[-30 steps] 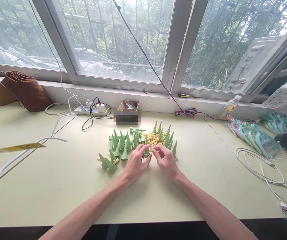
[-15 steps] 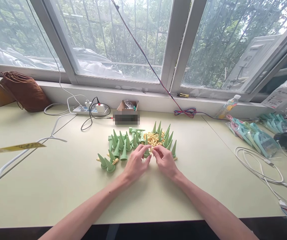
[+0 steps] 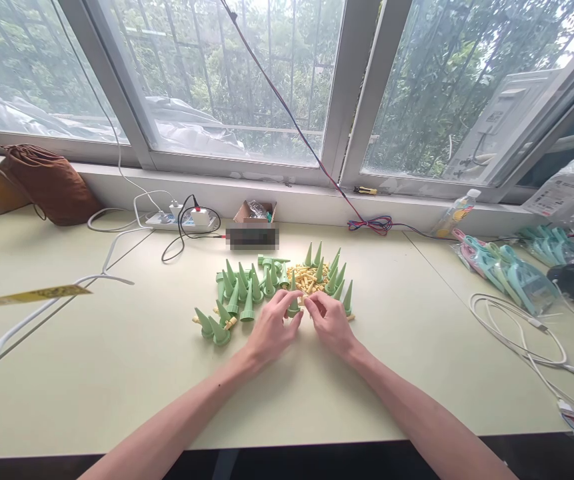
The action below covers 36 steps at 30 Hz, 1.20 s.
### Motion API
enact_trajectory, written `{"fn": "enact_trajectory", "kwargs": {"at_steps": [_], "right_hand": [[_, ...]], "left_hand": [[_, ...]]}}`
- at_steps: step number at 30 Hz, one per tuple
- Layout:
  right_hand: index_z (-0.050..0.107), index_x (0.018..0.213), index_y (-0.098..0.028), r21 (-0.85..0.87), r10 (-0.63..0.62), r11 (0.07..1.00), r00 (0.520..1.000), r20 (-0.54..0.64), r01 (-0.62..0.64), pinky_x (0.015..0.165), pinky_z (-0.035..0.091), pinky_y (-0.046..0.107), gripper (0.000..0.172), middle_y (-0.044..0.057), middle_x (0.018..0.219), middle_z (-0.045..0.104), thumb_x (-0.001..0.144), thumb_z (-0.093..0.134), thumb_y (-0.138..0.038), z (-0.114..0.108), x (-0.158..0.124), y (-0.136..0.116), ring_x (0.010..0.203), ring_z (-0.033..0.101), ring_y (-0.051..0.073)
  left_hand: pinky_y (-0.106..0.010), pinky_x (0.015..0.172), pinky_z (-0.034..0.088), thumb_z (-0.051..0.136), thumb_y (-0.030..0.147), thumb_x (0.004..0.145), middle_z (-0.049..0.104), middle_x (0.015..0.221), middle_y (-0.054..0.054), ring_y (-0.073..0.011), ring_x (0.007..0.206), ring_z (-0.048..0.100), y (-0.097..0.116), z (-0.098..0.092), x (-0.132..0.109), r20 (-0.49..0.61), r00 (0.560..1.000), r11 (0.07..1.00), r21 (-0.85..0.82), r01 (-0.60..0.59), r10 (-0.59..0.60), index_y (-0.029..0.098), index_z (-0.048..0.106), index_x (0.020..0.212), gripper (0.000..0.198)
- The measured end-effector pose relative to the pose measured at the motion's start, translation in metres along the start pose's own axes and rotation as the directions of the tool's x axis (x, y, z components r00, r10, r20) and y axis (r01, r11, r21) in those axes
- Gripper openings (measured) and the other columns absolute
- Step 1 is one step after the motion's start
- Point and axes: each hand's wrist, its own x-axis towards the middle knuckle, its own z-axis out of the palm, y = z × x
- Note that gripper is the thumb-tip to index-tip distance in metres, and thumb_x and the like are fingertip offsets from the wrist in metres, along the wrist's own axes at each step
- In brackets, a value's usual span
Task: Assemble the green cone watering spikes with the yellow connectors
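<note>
My left hand (image 3: pixel 275 327) is closed round a green plastic spike (image 3: pixel 293 305), which stands point up between thumb and fingers. Close beside it, my right hand (image 3: pixel 334 327) pinches a small pale-yellow plastic piece (image 3: pixel 303 301) at the spike's right side. Whether the two parts are joined, I cannot tell, as my fingers cover the contact. Just beyond my hands lies a heap of small yellow pieces (image 3: pixel 307 279), with several green spikes at its right edge. A cluster of green spikes (image 3: pixel 247 308) stands left of my hands. Three more spikes (image 3: pixel 221 332) with yellow pieces sit at the near left.
Behind the spikes are a small open box (image 3: pixel 241 212) and a power strip (image 3: pixel 159 221) with cables. A bottle (image 3: pixel 459 212), bagged pastel plastic items (image 3: pixel 521 280) and coiled white cable (image 3: pixel 497 327) occupy the right. A brown pouch (image 3: pixel 47 183) rests at the back left.
Almost nothing differs. Both hands keep the same place and grip, with only a very slight shift of the right fingers at the yellow piece.
</note>
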Motion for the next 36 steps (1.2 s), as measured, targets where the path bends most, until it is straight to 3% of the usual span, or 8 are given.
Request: {"fn": "enact_trajectory", "kwargs": {"at_steps": [8,29,36], "right_hand": [[0.054,0.066,-0.017,-0.071,0.04,0.997,0.999,0.002,-0.04,0.05,0.027,0.025,0.045,-0.004,0.054,0.039,0.098,0.044,-0.047,0.0005,0.0,0.0057,0.05,0.036,0.011],[0.047,0.059,-0.018,-0.095,0.017,0.995,0.999,0.047,-0.013,0.05,0.025,0.025,0.049,-0.004,0.051,0.038,0.098,0.045,-0.048,0.001,-0.0007,0.0044,0.048,0.034,0.01],[0.057,0.084,-0.018,-0.015,0.037,0.999,0.999,-0.014,-0.038,0.049,0.029,0.024,0.032,-0.006,0.056,0.042,0.096,0.049,-0.047,-0.0012,0.0,0.0002,0.048,0.038,0.011]], "left_hand": [[-0.022,0.058,0.05,0.055,0.018,0.088,0.059,0.1,-0.002,-0.0095,0.065,0.052,-0.0003,0.0002,-0.0009,0.006,1.0,1.0,0.003,-0.024,0.024,0.026,0.057,0.12,0.033],[-0.023,0.059,0.05,0.054,0.024,0.091,0.059,0.1,-0.002,-0.0095,0.065,0.052,-0.0014,0.0016,-0.0005,-0.016,1.0,1.0,-0.013,0.025,-0.026,0.024,0.055,0.118,0.027],[-0.024,0.058,0.051,0.053,0.027,0.092,0.06,0.106,-0.003,-0.0097,0.065,0.053,0.0015,0.0005,0.0003,-0.012,0.999,0.999,-0.012,0.033,-0.033,0.024,0.055,0.118,0.026]]}}
